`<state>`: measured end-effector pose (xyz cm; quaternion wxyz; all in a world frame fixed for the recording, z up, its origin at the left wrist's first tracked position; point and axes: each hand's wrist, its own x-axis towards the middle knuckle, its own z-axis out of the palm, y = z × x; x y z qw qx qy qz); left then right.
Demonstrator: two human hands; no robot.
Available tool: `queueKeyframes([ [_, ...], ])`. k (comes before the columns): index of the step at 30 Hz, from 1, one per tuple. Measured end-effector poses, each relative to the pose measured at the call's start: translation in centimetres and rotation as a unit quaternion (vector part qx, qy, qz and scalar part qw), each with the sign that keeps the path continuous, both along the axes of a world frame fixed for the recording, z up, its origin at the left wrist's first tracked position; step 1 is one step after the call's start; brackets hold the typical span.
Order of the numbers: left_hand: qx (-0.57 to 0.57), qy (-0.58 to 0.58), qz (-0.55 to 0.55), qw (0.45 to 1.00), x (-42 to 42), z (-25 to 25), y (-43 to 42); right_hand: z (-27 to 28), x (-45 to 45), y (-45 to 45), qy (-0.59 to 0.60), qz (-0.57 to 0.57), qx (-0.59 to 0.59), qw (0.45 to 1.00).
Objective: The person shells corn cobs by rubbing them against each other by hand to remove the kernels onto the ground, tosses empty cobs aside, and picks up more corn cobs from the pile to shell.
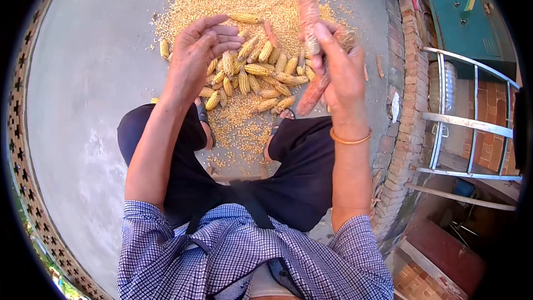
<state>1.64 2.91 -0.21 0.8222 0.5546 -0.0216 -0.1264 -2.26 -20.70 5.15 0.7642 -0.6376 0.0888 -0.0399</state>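
- Long pale-pink cob (308, 14), looks stripped, is up in your R hand (335, 58), above the R side of the corn; slants, top end twd the kernels' far edge.
- Reddish cob (312, 95), also bare-looking, sticks out below the same hand, angled down-left over your R knee area.
- R hand is closed round both, thumb across the front; a rough, brownish end (346, 39) shows behind the thumb, can't tell if it's a 3rd cob.
- Your L hand (204, 44) is open, palm turned inward, fingers slightly bent & apart, above the L side of the pile; well apart from the R.
- Under/btwn your hands: pile of yellow ears (259, 70), lying every which way, w/ a slim red cob (270, 32) on the far side.
- Beyond it, wide spread of loose kernels (222, 1); a smaller patch (239, 128) btwn your sandalled feet.
- One lone ear (164, 49) sits L of the pile, nr the kernels' edge.
- Closer to you: dark trousers (300, 169), knees apart; checked shirt (239, 244); orange-ish bangle (350, 138) on R wrist.
- All on a grey floor (89, 94); R side has brick edging (410, 89), then a metal rail frame (472, 125) & green cabinet (463, 19).
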Motion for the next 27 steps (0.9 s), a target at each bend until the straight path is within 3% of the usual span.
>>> queueKeyframes([
  [4, 0.084, -0.036, -0.001, 0.996, 0.2, -0.1, -0.2, 0.6, -3.2, -13.7, 0.028, -0.124, -0.226, 0.966],
  [8, 0.158, -0.071, -0.018, 0.985, 0.1, -0.5, 0.0, -10.6, -19.4, -33.6, 0.270, -0.190, -0.394, 0.858],
  [10, 0.222, -0.132, -0.031, 0.966, 0.7, -1.2, 0.2, -12.3, -30.3, -36.4, 0.393, -0.322, -0.351, 0.787],
  [11, 0.276, -0.162, -0.003, 0.947, 0.5, -1.1, -0.2, -16.9, -40.1, -41.6, 0.342, -0.465, -0.257, 0.775],
  [12, 0.364, -0.235, 0.024, 0.901, 0.3, -1.1, -0.1, -16.0, -43.6, -39.4, 0.468, -0.555, -0.309, 0.615],
  [13, 0.449, -0.303, 0.047, 0.839, 0.1, -1.1, 0.1, -18.4, -51.0, -40.8, 0.513, -0.539, -0.282, 0.605],
  [14, 0.522, -0.371, 0.067, 0.765, 0.1, -0.9, 0.0, -20.3, -54.3, -37.9, 0.455, -0.535, -0.267, 0.660],
  [16, 0.456, -0.350, 0.015, 0.818, -0.7, 1.1, -0.8, -20.6, -54.6, -30.2, 0.505, -0.394, -0.374, 0.671],
  [18, 0.381, -0.315, -0.068, 0.866, -1.4, 2.9, -1.0, -27.1, -55.5, -26.4, 0.496, -0.468, -0.232, 0.693],
  [19, 0.342, -0.335, -0.104, 0.872, -2.0, 4.5, -1.4, -29.6, -55.1, -24.8, 0.548, -0.458, -0.157, 0.682],
  [21, 0.299, -0.396, -0.159, 0.854, -3.3, 8.1, -1.7, -30.5, -50.2, -19.2, 0.473, -0.416, -0.167, 0.759],
  [27, 0.220, -0.557, -0.221, 0.769, -6.9, 12.6, -2.5, -34.0, -32.4, -14.4, 0.384, -0.182, -0.215, 0.879],
])
